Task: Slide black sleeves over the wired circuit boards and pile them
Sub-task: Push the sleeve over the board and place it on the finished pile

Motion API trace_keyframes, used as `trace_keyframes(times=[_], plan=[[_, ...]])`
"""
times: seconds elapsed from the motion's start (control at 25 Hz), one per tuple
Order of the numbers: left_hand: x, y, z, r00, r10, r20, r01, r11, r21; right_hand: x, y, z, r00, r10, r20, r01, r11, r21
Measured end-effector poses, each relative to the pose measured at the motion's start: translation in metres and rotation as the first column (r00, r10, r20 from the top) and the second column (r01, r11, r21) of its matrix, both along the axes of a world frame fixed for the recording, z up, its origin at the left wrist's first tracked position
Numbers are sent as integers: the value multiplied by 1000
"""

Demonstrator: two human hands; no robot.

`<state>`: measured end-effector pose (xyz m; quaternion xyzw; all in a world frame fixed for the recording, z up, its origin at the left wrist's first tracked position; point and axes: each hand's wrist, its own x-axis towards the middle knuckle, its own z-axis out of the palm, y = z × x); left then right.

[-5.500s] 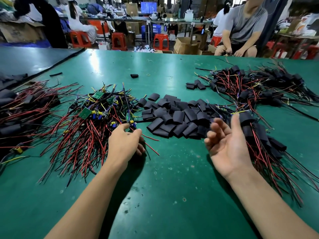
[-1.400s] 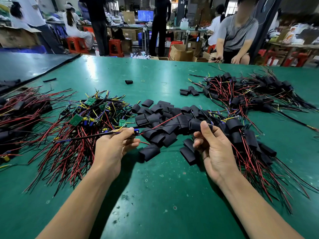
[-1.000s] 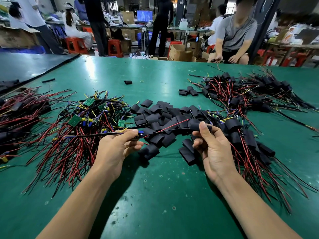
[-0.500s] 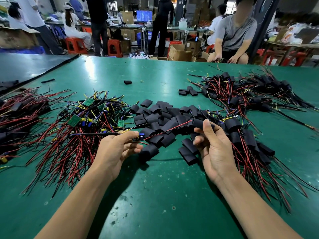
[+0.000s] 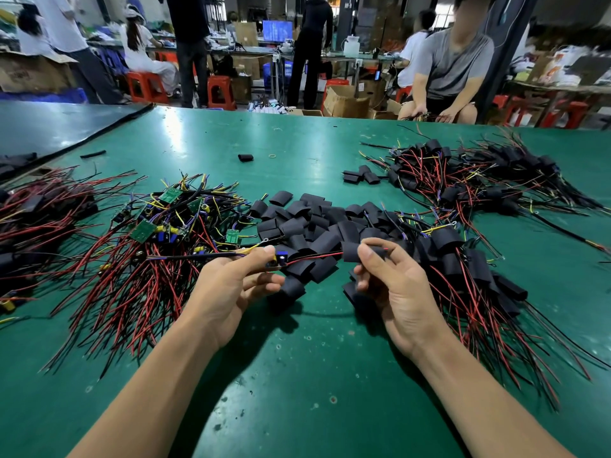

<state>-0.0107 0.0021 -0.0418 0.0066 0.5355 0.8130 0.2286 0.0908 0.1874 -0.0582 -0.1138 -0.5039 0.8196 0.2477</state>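
You're mid-sleeving above the tabletop (image 5: 297, 375): your left hand (image 5: 231, 285) pinches 1 board (image 5: 277, 259), your right hand (image 5: 396, 285) pinches a sleeve (image 5: 351, 252) threaded on its wires (image 5: 314, 256), so next draw the sleeve left over the board, wires taut.

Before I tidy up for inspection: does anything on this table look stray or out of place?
Yes: one black sleeve lies alone on the green table, beyond the sleeve pile, with a small yellowish ring beside it.
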Motion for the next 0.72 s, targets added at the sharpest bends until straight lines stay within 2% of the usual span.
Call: trace_keyframes(times=[0.12,0.24,0.36,0.56,0.72], plan=[[10,5,2,989,-124,76,117,988,99,0,-6,-2,996,86,12,-86,996,0],[19,11,2,971,-230,71,219,967,131,-1,-12,-4,990,141,-4,-141,989,-40],[21,13,1,972,-230,58,221,967,129,-2,-14,-4,989,144,-24,-145,989,-36],[19,9,2,968,-247,50,241,965,100,-1,-14,-4,999,49,2,-49,990,129],[21,9,2,954,-298,45,294,953,79,-1,-17,-3,997,79,-21,-79,997,15]])
